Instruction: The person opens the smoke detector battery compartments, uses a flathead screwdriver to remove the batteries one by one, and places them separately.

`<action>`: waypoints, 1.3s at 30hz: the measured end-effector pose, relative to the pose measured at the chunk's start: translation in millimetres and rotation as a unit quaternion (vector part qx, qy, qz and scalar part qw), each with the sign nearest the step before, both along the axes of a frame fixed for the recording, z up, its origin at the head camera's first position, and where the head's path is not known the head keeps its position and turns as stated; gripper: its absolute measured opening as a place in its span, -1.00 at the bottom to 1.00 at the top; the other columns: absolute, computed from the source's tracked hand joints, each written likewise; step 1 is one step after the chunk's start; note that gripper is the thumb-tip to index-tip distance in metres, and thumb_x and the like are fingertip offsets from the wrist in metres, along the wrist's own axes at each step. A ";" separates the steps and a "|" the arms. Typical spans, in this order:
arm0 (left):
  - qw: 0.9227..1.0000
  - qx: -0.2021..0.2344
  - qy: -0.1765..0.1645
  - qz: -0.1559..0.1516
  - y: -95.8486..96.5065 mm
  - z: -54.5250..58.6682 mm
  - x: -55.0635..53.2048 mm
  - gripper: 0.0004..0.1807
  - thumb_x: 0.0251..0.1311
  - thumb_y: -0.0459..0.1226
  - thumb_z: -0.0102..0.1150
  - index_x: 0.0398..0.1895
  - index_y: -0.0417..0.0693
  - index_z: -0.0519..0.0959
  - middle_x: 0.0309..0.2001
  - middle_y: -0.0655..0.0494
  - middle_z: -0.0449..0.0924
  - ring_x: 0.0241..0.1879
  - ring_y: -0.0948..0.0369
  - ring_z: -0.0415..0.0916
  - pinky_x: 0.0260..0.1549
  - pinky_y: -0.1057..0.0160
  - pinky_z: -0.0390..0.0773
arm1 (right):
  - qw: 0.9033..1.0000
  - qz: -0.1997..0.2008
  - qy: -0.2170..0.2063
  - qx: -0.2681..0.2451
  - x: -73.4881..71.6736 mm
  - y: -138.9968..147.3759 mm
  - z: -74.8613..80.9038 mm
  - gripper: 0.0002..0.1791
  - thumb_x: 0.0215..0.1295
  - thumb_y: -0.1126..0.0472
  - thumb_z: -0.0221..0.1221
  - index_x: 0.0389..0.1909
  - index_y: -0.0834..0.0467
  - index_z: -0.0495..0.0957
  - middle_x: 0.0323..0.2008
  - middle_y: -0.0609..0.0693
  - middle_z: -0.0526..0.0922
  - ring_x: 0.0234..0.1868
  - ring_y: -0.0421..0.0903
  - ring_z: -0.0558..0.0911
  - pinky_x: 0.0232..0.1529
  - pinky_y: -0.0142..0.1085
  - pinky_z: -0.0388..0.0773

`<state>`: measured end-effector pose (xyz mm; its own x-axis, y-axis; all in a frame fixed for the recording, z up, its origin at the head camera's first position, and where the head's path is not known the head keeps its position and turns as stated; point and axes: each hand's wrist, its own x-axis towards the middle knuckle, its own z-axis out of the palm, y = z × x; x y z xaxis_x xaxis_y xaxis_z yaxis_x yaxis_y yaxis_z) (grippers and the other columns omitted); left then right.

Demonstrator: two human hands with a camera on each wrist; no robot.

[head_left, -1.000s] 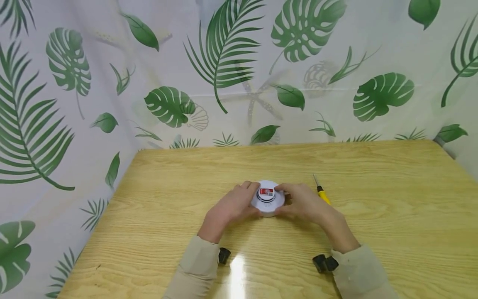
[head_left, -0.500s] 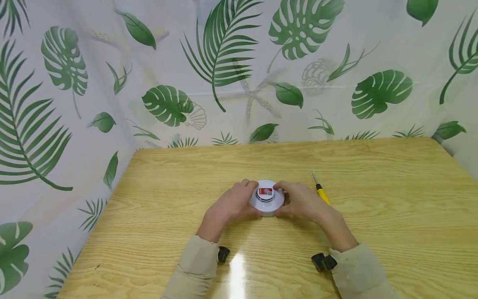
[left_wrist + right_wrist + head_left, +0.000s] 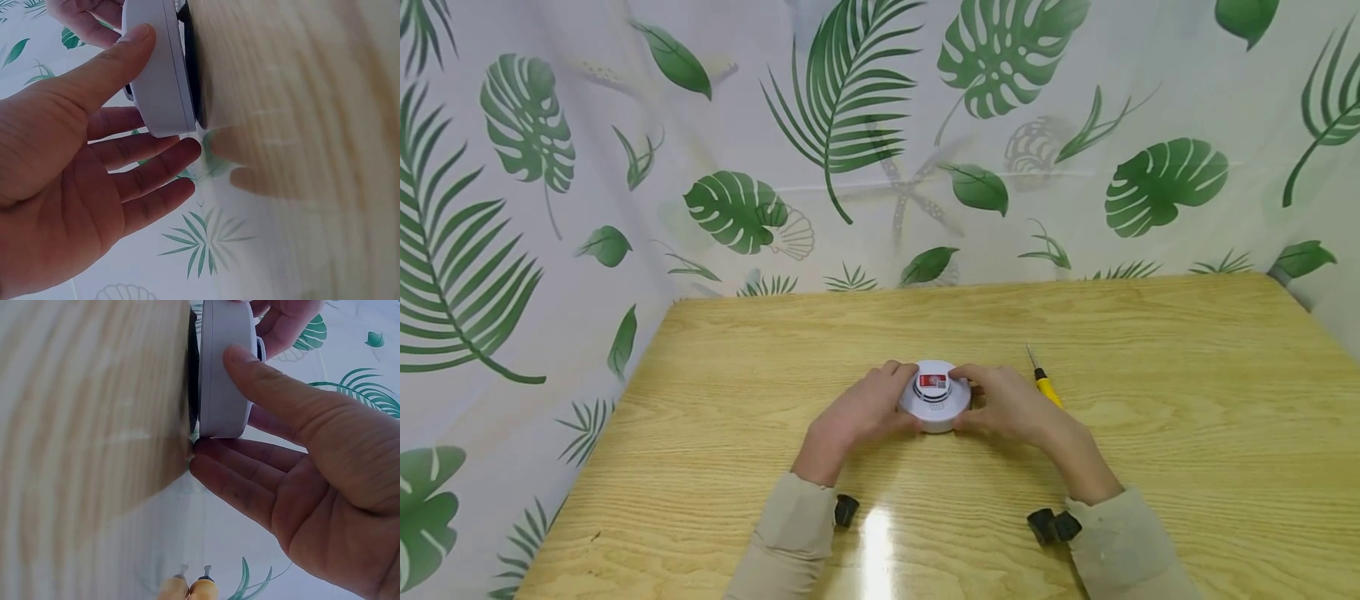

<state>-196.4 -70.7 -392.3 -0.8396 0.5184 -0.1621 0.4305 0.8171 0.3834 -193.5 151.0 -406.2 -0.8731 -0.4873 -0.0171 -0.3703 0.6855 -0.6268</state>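
A round white smoke detector (image 3: 937, 408) with a red and white label on top is at the middle of the table. My left hand (image 3: 867, 408) grips its left side, and my right hand (image 3: 1011, 408) grips its right side. In the left wrist view, the thumb (image 3: 134, 47) presses on the detector's side wall (image 3: 161, 81), with the other fingers spread near its edge. The right thumb (image 3: 250, 362) presses the side wall likewise in the right wrist view. A dark strip shows under the detector; whether it is a part or shadow, I cannot tell.
A screwdriver (image 3: 1047, 387) with a yellow handle and black collar lies on the wooden table (image 3: 737, 375), just beyond my right hand. Leaf-patterned cloth (image 3: 865, 250) hangs behind the table and along its left. Black wrist-worn devices (image 3: 1054, 527) sit at both cuffs.
The head view has shifted very slightly. Both hands keep their hold on the smoke detector, which stays in nearly the same place. The screwdriver has not moved on the table.
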 end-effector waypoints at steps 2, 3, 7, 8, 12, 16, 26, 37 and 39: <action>1.000 0.010 -0.008 -0.001 -1.4 0.7 -0.3 -0.19 0.25 -0.09 0.33 0.47 -0.19 0.22 0.32 -0.10 0.36 0.27 0.01 0.36 0.27 0.10 0.39 | 1.000 0.001 -0.007 -0.006 0.1 1.1 0.5 -0.32 0.16 0.18 0.43 0.27 0.34 0.43 0.15 0.26 0.58 0.09 0.12 0.63 0.09 -0.05 0.57; 1.000 0.016 -0.014 -0.001 -2.2 0.7 -0.5 -0.19 0.26 -0.09 0.32 0.48 -0.18 0.21 0.33 -0.10 0.35 0.28 0.01 0.35 0.28 0.10 0.38 | 1.000 0.003 -0.010 -0.010 0.2 1.8 0.9 -0.32 0.17 0.18 0.42 0.28 0.34 0.43 0.16 0.27 0.58 0.09 0.13 0.63 0.08 -0.05 0.58; 0.998 0.044 -0.037 -0.003 -6.8 1.8 -1.8 -0.20 0.29 -0.09 0.30 0.49 -0.17 0.20 0.36 -0.09 0.34 0.32 0.03 0.33 0.31 0.10 0.34 | 0.999 0.010 -0.022 -0.029 0.4 4.1 2.2 -0.32 0.21 0.18 0.39 0.29 0.35 0.41 0.18 0.29 0.55 0.09 0.14 0.63 0.07 -0.05 0.59; 0.998 0.052 -0.042 -0.005 -8.2 2.1 -2.0 -0.21 0.30 -0.09 0.29 0.49 -0.17 0.20 0.36 -0.09 0.33 0.32 0.04 0.32 0.32 0.10 0.34 | 0.999 0.012 -0.025 -0.035 0.5 4.5 2.6 -0.33 0.22 0.17 0.38 0.29 0.36 0.41 0.19 0.29 0.55 0.09 0.14 0.63 0.07 -0.05 0.59; 0.995 0.082 -0.062 -0.007 -13.5 4.1 -3.0 -0.24 0.33 -0.09 0.25 0.50 -0.17 0.21 0.38 -0.09 0.33 0.35 0.07 0.31 0.33 0.11 0.32 | 0.998 0.017 -0.032 -0.054 -0.6 6.4 3.2 -0.34 0.26 0.14 0.35 0.29 0.38 0.41 0.19 0.30 0.55 0.07 0.14 0.64 0.07 -0.06 0.59; 0.992 0.107 -0.068 -0.014 -17.3 4.0 -5.1 -0.27 0.36 -0.10 0.21 0.49 -0.19 0.22 0.38 -0.09 0.35 0.35 0.08 0.30 0.33 0.10 0.30 | 0.997 0.022 -0.028 -0.063 -2.9 8.7 2.0 -0.36 0.30 0.11 0.32 0.29 0.38 0.42 0.17 0.30 0.56 0.05 0.12 0.66 0.05 -0.08 0.60; 0.986 0.144 -0.070 -0.039 -18.1 3.2 -8.4 -0.43 0.47 -0.12 0.04 0.42 -0.23 0.29 0.27 -0.07 0.45 0.21 0.12 0.41 0.24 0.10 0.39 | 0.994 0.025 -0.023 -0.102 -2.5 14.5 1.7 -0.40 0.38 0.05 0.20 0.28 0.37 0.44 0.15 0.26 0.59 0.06 0.10 0.64 -0.01 -0.11 0.62; 0.979 0.186 -0.082 -0.024 -16.2 3.5 -6.7 -0.45 0.57 -0.05 -0.24 0.40 -0.24 0.29 0.20 -0.11 0.48 0.12 0.10 0.45 0.17 0.07 0.43 | 0.990 0.013 -0.044 -0.131 -0.2 16.3 6.6 -0.50 0.51 0.07 0.07 0.27 0.36 0.46 -0.03 0.17 0.66 -0.19 -0.04 0.59 -0.26 -0.28 0.57; 0.978 0.189 -0.081 -0.016 -15.4 3.3 -6.7 -0.45 0.58 -0.03 -0.27 0.39 -0.22 0.30 0.19 -0.07 0.49 0.11 0.13 0.45 0.15 0.10 0.44 | 0.991 0.011 -0.042 -0.128 -0.2 15.8 7.4 -0.52 0.53 0.06 0.04 0.24 0.34 0.48 -0.09 0.14 0.66 -0.24 -0.04 0.57 -0.29 -0.30 0.55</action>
<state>-203.1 -86.2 -389.0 -0.8005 0.5935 -0.0832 0.3625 0.5901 0.7214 -193.7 166.8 -398.7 -0.8634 -0.5032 0.0364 -0.3216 0.4934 -0.8082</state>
